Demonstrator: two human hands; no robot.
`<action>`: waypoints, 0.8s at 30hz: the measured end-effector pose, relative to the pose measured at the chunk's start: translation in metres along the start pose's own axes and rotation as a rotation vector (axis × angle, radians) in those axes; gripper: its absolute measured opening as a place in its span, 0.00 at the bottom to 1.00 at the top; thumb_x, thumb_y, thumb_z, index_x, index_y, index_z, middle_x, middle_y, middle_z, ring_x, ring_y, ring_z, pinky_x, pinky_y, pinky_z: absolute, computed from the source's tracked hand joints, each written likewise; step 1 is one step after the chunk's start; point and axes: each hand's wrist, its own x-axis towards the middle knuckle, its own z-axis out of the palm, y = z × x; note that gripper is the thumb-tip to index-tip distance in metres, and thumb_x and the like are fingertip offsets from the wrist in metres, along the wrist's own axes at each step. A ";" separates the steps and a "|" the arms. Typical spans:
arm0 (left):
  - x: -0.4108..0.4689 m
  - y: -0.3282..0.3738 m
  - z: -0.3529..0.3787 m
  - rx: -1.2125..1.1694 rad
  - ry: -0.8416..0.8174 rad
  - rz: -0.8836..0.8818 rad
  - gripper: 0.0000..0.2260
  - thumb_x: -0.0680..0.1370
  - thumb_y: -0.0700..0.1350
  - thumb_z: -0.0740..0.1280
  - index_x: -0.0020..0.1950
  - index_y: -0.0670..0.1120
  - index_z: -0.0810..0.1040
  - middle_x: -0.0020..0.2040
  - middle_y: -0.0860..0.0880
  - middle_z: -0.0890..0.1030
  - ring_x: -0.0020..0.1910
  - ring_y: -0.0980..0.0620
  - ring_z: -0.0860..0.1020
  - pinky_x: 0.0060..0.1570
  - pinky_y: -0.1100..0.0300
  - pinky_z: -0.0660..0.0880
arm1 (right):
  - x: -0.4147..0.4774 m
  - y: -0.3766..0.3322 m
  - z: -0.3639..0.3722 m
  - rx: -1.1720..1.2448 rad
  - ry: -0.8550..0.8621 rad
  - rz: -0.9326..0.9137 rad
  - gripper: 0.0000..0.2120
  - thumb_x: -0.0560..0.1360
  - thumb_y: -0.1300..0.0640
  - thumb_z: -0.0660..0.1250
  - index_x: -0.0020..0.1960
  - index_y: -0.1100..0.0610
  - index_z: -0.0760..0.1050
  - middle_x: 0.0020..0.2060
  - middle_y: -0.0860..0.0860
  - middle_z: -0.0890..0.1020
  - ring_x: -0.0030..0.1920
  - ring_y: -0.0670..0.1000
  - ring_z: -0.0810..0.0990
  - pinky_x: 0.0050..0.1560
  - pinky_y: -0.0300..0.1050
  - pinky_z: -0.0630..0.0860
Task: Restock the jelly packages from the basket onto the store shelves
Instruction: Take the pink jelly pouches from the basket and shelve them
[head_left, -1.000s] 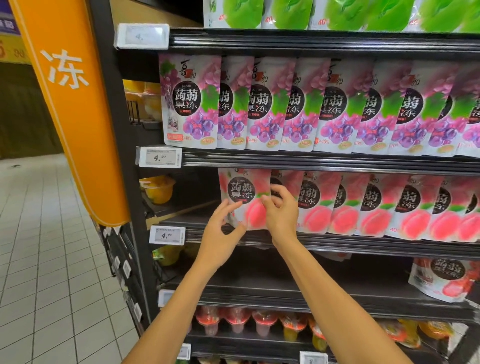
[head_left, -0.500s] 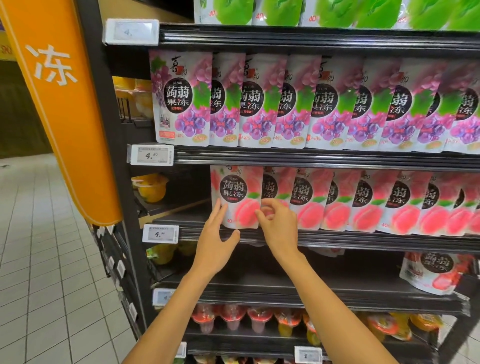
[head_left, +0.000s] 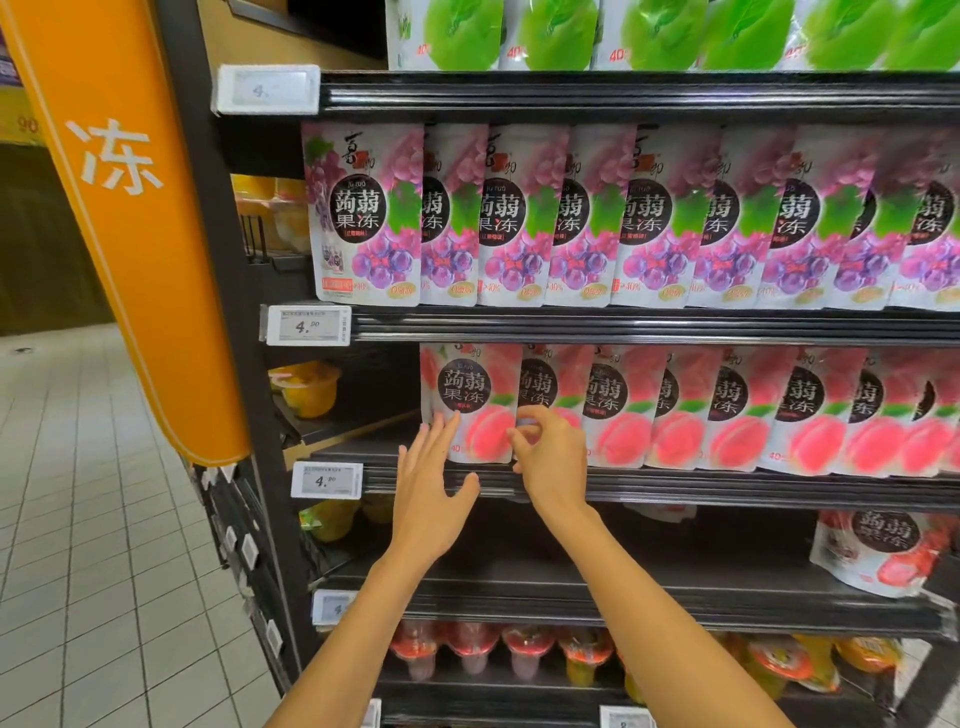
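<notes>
head, peach pouch ends row, bare shelf left

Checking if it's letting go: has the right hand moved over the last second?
Yes. The right hand has dropped slightly toward the shelf rail.

The peach packages are pink, grape packages purple, top packages green, banner orange.

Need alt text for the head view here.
Two hands at the leftmost peach jelly pouch on a store shelf: left hand flat against its left edge, right hand curled at its right edge. Grape pouches line the shelf above.
</notes>
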 end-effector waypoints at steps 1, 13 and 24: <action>0.000 0.000 0.001 -0.001 -0.005 0.005 0.33 0.78 0.44 0.67 0.79 0.56 0.55 0.80 0.57 0.55 0.78 0.60 0.46 0.77 0.56 0.38 | -0.001 0.001 -0.001 0.003 0.013 0.001 0.10 0.77 0.59 0.70 0.58 0.55 0.79 0.38 0.46 0.84 0.35 0.48 0.83 0.42 0.48 0.82; -0.004 0.011 0.008 -0.018 0.010 -0.009 0.30 0.79 0.43 0.66 0.79 0.52 0.58 0.80 0.55 0.55 0.78 0.60 0.46 0.77 0.56 0.38 | -0.010 0.005 -0.017 0.090 0.051 -0.024 0.12 0.77 0.59 0.69 0.61 0.56 0.77 0.43 0.50 0.84 0.31 0.47 0.83 0.38 0.41 0.81; -0.049 0.013 0.021 -0.317 0.262 -0.127 0.14 0.78 0.36 0.64 0.53 0.55 0.80 0.52 0.61 0.80 0.56 0.63 0.76 0.56 0.72 0.70 | -0.055 0.043 -0.026 0.069 0.005 -0.013 0.06 0.74 0.50 0.72 0.51 0.47 0.80 0.36 0.40 0.85 0.31 0.44 0.82 0.42 0.54 0.81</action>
